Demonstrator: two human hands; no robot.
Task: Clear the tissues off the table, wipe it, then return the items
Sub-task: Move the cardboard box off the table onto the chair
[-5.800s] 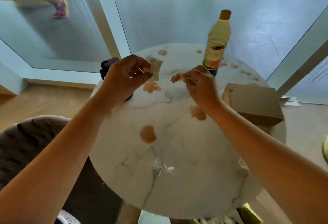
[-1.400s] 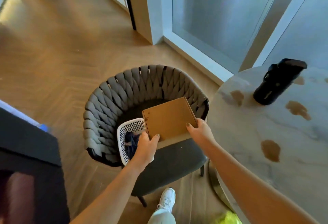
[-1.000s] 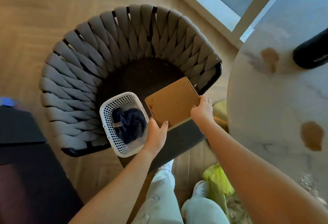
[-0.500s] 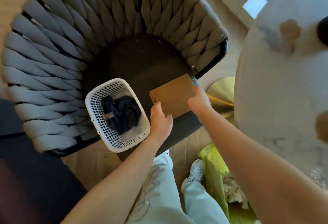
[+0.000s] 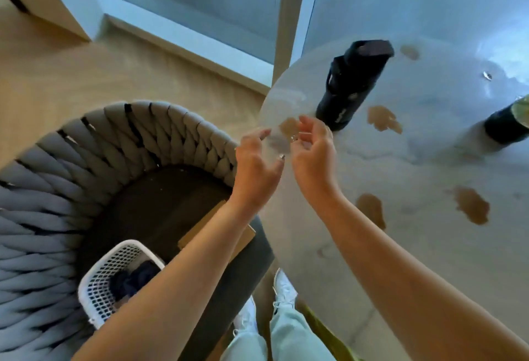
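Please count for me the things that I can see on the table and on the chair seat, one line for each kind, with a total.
On the table:
Black flask: 1
Bottle, only its dark base showing: 1
Brown spill patches: 6

On the chair:
Cardboard box: 1
White basket: 1
Dark cloth in basket: 1

Total: 11

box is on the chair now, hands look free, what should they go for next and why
Probably reach for the black bottle: both the left hand and right hand are empty and raised near it, and it stands on the table among brown spills, so it likely must go to the chair before wiping.
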